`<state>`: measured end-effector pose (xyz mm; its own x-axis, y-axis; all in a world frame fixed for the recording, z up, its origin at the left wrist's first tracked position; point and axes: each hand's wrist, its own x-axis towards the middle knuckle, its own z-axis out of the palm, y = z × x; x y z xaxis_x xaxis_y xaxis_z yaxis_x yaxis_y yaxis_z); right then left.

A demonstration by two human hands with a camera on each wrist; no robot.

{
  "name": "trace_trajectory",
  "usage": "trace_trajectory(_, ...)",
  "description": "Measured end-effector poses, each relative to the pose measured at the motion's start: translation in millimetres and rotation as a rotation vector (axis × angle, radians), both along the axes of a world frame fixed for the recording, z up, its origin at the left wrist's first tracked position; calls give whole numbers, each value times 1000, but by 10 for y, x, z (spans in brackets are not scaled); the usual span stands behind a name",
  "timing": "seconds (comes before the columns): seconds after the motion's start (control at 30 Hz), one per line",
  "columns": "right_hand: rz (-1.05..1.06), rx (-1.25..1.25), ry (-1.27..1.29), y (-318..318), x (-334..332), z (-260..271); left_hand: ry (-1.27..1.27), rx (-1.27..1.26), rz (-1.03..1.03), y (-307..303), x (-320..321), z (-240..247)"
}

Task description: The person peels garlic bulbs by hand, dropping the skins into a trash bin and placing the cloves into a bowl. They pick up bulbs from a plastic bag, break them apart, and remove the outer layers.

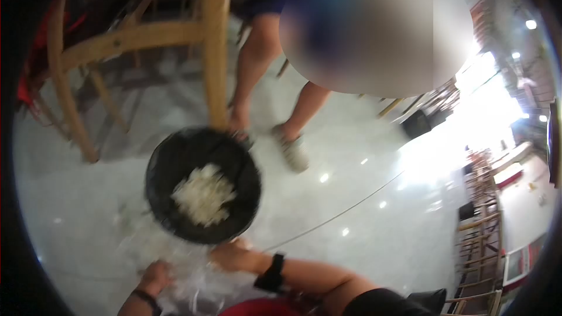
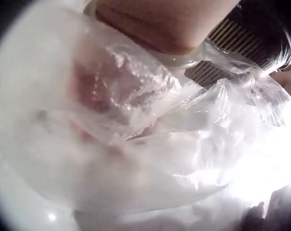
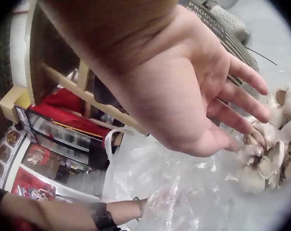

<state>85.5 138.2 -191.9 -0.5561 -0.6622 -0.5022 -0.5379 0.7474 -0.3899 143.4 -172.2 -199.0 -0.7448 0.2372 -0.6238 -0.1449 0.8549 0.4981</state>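
The right grip hangs near pale pieces and clear plastic.

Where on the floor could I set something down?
In the head view, one bare floor patch lies right of the black tub, between the beige shoe and thin cable; another, between the cable and right forearm. It's crowded just below the tub, where the left hand, right hand and clear plastic bag gather.
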Motion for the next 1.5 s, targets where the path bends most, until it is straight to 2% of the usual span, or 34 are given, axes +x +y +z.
trace_trajectory(0.03, 6, 158, -150, -136, -183, 802, -3, -11, 88, -113, 73, -240)
trace_trajectory(0.07, -3, 252, -116, -193, -195, 759, -72, -73, 116, -30, -55, -142)
trace_trajectory(0.1, -30, 218, -131, -206, -214, 918, -155, -151, 149, -8, -103, -45)
trace_trajectory(0.17, -57, 128, 2, -203, -113, 951, -141, -59, 154, -20, -177, 236)
trace_trajectory(0.23, 198, 129, -196, -267, -137, 911, -167, -28, 62, -179, -252, 336)
trace_trajectory(0.27, 268, 103, -278, -305, -156, 919, -193, -43, -37, -284, -345, 314)
trace_trajectory(0.33, 342, 30, -433, -406, -182, 1077, -275, -39, -51, -403, -587, 569)
trace_trajectory(0.4, 396, -89, -518, -515, -233, 1258, -393, 6, 114, -391, -880, 989)
trace_trajectory(0.5, 193, -538, -562, -482, -444, 2069, -227, 690, 534, -296, -1131, 1536)
trace_trajectory(0.53, 82, -514, -538, -506, -536, 2244, -168, 921, 502, -197, -1205, 1826)
trace_trajectory(0.57, -56, -621, -445, -524, -583, 2359, -109, 1151, 462, -72, -1254, 2172)
trace_trajectory(0.63, -256, -794, -282, -550, -697, 2588, -38, 1296, 479, 204, -1366, 2875)
trace_trajectory(0.7, -363, -925, -210, -579, -820, 2853, 78, 1428, 424, 404, -1527, 3268)
trace_trajectory(0.8, -474, -1103, -182, -585, -935, 3241, 76, 1496, 476, 673, -1756, 3659)
trace_trajectory(0.87, -512, -1244, -139, -586, -1020, 3323, 105, 1484, 563, 838, -1854, 3708)
trace_trajectory(0.93, -531, -1219, -61, -570, -1091, 3439, 163, 1487, 639, 1061, -1932, 3656)
trace_trajectory(0.97, -540, -1204, -24, -565, -1103, 3477, 274, 1429, 667, 1167, -1942, 3575)
trace_trajectory(1.03, -608, -1171, 83, -525, -1101, 3459, 197, 1457, 826, 1320, -1869, 3387)
trace_trajectory(1.13, -666, -1056, 294, -445, -1059, 3380, 145, 1380, 891, 1441, -1782, 3119)
trace_trajectory(1.27, -694, -1049, 358, -313, -1058, 3126, 262, 1237, 738, 1530, -1771, 2896)
trace_trajectory(1.33, -692, -995, 392, -220, -1058, 3075, 455, 1058, 620, 1559, -1770, 2738)
trace_trajectory(1.43, -570, -903, 542, -102, -1034, 2871, 552, 816, 575, 1599, -1612, 2782)
trace_trajectory(1.5, -581, -918, 465, -44, -1031, 2762, 575, 671, 521, 1588, -1515, 2774)
